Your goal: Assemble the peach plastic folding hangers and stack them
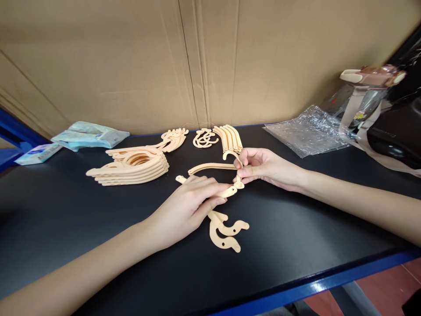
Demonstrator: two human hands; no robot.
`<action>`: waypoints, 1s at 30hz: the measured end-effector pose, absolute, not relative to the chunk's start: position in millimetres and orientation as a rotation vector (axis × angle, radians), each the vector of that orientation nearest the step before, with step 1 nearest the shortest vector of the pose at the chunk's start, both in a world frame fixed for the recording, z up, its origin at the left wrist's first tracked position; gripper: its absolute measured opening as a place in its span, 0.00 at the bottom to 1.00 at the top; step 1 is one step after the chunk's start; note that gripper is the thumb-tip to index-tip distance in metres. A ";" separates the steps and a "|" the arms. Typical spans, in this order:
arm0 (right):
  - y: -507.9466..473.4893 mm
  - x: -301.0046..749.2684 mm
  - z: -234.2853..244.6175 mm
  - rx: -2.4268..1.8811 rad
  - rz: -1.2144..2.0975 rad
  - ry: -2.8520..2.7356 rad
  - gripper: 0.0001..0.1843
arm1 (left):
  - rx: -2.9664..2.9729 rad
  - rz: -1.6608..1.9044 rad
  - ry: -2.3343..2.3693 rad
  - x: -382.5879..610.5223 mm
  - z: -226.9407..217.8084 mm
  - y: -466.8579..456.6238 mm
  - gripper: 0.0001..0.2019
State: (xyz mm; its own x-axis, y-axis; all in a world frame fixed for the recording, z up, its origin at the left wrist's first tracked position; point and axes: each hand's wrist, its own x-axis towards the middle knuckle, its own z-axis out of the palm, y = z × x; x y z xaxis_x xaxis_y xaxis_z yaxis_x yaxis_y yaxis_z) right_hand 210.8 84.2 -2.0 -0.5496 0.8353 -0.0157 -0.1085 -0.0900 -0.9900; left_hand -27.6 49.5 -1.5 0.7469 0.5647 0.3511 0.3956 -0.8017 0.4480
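My left hand (189,206) is closed around a cream plastic hanger arm (226,191) near the middle of the black tabletop (66,228). My right hand (261,169) pinches a small cream hook piece (233,155) and meets the arm's end at a joint. Another curved arm (210,167) lies just behind my hands. Under my left fingers rest two loose curved pieces with holes (226,230).
A stack of assembled cream hangers (131,166) sits at the left. Piles of arms (173,139), hooks (204,138) and more arms (230,137) lie by the cardboard wall (210,61). Clear plastic bag (305,131) and a water bottle (365,94) at right; blue packets (88,135) at left. Blue table edge (329,281) in front.
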 end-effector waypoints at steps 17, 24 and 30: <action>82.6 207.2 -2.1 -0.863 1.599 -1.638 0.16 | 2.686 0.683 0.750 -28.9 -1.1 46.6 0.13; 81.7 205.9 0.1 -0.937 1.541 -1.639 0.18 | 2.825 0.684 0.842 -26.7 -2.0 43.3 0.12; 82.9 206.3 -0.6 -0.941 1.509 -1.654 0.19 | 2.917 0.663 0.919 -26.6 1.3 39.0 0.13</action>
State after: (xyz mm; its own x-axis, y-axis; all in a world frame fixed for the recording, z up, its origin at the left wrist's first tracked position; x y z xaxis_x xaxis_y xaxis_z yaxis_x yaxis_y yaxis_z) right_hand 206.3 82.9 -0.6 -0.4927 0.8699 0.0226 0.0571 0.0582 -0.9967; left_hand -26.6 39.0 1.3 0.7377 0.5500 0.3916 0.5449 -0.8274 0.1357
